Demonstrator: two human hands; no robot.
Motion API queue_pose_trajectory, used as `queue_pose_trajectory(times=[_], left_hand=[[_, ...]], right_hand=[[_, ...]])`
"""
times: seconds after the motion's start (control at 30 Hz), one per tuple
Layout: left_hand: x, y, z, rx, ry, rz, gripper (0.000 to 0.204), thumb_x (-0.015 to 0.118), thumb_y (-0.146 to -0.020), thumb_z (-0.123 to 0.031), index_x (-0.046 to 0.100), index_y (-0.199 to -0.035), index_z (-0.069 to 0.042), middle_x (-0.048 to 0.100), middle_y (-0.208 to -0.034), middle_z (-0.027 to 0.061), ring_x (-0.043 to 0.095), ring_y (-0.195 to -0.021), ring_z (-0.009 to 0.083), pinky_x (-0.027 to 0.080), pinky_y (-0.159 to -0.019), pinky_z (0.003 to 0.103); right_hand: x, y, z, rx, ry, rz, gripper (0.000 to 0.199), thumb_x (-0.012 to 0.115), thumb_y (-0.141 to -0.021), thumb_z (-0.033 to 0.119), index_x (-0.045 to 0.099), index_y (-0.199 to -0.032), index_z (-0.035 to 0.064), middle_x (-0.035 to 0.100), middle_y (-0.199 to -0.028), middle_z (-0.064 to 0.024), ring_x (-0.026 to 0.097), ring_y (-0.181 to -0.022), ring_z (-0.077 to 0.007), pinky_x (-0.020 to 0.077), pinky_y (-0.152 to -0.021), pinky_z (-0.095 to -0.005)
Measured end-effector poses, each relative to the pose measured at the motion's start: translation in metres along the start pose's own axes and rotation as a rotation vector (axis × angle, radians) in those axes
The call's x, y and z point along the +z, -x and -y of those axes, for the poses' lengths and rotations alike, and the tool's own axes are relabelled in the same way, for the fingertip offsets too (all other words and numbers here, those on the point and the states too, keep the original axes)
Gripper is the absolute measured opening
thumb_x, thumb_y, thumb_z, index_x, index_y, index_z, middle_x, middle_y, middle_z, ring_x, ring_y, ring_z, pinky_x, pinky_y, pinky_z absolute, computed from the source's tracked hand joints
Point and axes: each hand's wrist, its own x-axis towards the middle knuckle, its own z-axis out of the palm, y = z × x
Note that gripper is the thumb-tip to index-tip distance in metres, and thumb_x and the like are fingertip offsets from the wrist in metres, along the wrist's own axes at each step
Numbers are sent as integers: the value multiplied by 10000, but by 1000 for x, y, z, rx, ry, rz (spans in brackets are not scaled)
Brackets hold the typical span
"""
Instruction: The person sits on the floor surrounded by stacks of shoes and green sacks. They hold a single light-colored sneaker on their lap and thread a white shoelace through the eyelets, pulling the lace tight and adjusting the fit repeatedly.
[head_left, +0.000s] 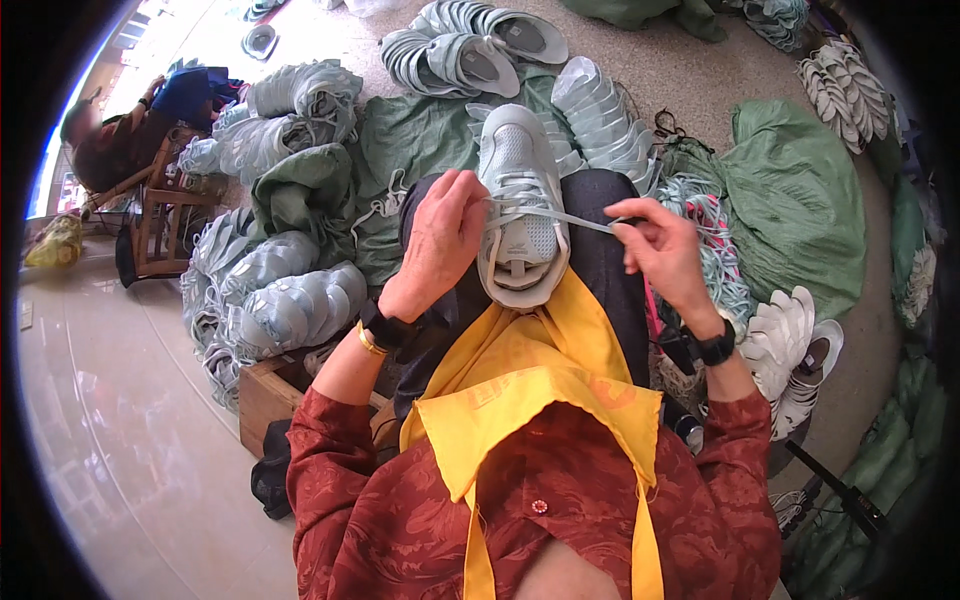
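Note:
A pale grey-green shoe upper [515, 140] lies between my knees, its rounded toe away from me and its collar end close to my yellow apron [530, 400]. Flat light shoelaces cross its front. One shoelace [565, 215] stretches taut across the upper from hand to hand. My left hand [445, 235] is closed in a pinch on it at the upper's left edge. Off the right side, my right hand [665, 250] pinches the same lace between thumb and fingers. The lace's end inside my left fingers is hidden.
Stacked uppers [300, 305] lie on my left, with more [605, 115] ahead. Green sacking [800, 210] and a tangle of laces [715, 260] are at my right. White uppers [780, 345] sit beyond my right wrist. A wooden box [265, 400] stands by my left elbow; another person [110, 145] sits far left.

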Motion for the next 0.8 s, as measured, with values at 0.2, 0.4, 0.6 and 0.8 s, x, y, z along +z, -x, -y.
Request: queue_pose_trajectory(times=[0.2, 0.4, 0.6, 0.8], left_hand=[[-8, -10, 10, -174, 450, 232, 145, 632, -993, -110, 585, -891, -20, 510, -963, 16, 478, -985, 123, 405, -886, 275], [3, -5, 21, -275, 560, 214, 75, 664, -961, -63, 596, -982, -41, 539, -970, -7, 510, -939, 77, 445, -839, 239], [18, 0, 29, -204, 434, 128, 159, 702, -943, -38, 575, -1037, -41, 556, -944, -26, 529, -877, 56, 457, -809, 216], [11, 7, 12, -205, 301, 98, 148, 731, -925, -63, 588, -939, -27, 563, -897, -14, 529, -791, 53, 459, -718, 223]], right_hand=[[29, -23, 9, -162, 226, 72, 154, 726, -943, 112, 710, -1051, 3, 695, -744, -20, 569, -535, -57, 453, -500, -228], [-9, 1, 17, 43, 69, 239, 81, 696, -962, 100, 702, -938, 23, 624, -700, 25, 535, -521, -29, 401, -449, -208], [-32, 8, 3, 110, 46, 96, 93, 721, -956, 103, 731, -1011, 29, 671, -764, 26, 546, -539, -16, 431, -474, -192], [32, -39, 36, -315, 392, -17, 169, 757, -887, 89, 713, -1032, 16, 710, -858, -60, 613, -618, -125, 487, -566, -282]])
